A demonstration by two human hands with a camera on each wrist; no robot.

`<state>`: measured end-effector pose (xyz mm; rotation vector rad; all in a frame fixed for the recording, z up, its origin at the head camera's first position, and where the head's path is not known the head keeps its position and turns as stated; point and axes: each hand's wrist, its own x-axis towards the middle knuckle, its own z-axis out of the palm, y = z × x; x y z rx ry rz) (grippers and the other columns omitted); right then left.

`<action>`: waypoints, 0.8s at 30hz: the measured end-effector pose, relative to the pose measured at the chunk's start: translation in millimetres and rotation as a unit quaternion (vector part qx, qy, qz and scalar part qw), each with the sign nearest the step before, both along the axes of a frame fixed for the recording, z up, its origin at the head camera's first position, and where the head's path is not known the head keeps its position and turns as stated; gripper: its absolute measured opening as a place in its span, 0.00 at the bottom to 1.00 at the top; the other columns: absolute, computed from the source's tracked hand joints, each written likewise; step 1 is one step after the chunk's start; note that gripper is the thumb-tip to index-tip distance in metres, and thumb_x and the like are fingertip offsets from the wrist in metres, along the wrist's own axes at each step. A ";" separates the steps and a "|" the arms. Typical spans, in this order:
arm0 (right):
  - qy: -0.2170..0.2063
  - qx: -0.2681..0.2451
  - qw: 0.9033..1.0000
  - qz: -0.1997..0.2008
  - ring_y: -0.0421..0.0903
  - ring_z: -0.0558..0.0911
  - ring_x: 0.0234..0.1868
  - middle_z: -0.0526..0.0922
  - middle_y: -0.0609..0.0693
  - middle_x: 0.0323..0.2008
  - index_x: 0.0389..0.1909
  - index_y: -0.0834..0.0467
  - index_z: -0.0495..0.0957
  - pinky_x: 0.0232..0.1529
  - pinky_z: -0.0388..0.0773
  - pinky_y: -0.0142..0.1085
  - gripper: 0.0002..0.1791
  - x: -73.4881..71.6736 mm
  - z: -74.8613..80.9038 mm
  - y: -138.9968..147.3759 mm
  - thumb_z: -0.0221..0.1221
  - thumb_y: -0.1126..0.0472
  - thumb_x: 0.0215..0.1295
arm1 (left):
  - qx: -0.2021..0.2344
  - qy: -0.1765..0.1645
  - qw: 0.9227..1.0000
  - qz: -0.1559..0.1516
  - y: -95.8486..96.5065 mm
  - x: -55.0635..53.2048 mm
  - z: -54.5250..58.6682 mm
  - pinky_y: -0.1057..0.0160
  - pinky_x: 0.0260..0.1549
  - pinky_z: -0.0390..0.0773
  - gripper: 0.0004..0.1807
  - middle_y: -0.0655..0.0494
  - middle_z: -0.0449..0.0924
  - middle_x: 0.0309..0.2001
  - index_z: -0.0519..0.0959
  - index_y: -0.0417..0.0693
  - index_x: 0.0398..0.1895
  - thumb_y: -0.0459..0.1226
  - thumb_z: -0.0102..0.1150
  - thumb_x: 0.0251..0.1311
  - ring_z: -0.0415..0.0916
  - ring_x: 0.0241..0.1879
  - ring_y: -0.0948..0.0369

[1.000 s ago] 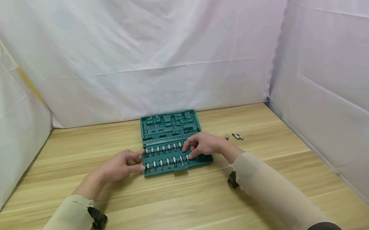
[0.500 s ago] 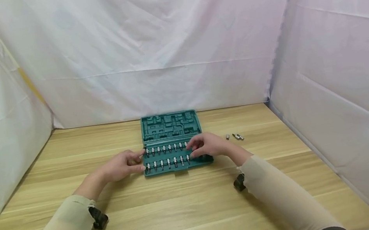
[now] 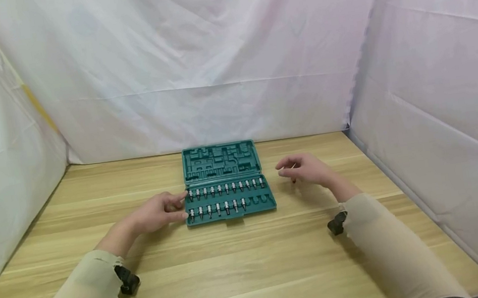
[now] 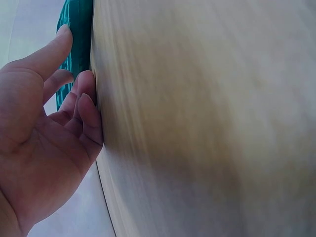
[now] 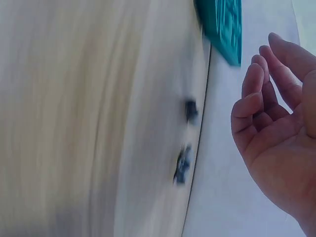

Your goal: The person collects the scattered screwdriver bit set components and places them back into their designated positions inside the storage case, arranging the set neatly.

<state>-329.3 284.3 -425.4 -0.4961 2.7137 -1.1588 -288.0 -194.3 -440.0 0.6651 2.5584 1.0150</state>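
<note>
An unfolded green plastic case (image 3: 215, 199) lies on the table, holding two rows of silver socket bits (image 3: 219, 190). Its back row runs full width; several slots at the right of the front row hold nothing. At the case's left edge is my left hand (image 3: 156, 214), thumb and index finger extended and touching the rim; in the left wrist view the other fingers of this hand (image 4: 44, 128) bend loosely. My right hand (image 3: 306, 167) hovers right of the case, fingers loosely bent, holding nothing. Below it, blurred loose bits (image 5: 182, 165) lie on the table, mostly hidden in the head view.
The case's moulded lid (image 3: 221, 160) lies back towards the white curtain (image 3: 197, 114) behind the table. White fabric walls stand at left and right. Wooden tabletop (image 3: 238, 271) stretches between the forearms in front of the case.
My right hand has left the case and moved right, over the loose bits. The right end of the case, with its bits and vacant slots, is now uncovered. My left hand stays put.
</note>
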 end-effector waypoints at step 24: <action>-0.074 0.042 0.994 -0.065 0.47 0.84 0.47 0.88 0.61 0.56 0.66 0.63 0.82 0.46 0.81 0.37 0.24 -6.4 -18.8 92.9 0.70 0.56 0.75 | -0.002 -0.008 1.000 -0.001 0.3 -1.4 -0.4 0.52 0.59 0.75 0.19 0.43 0.60 0.85 0.80 0.41 0.58 0.45 0.68 0.77 0.68 0.78 0.36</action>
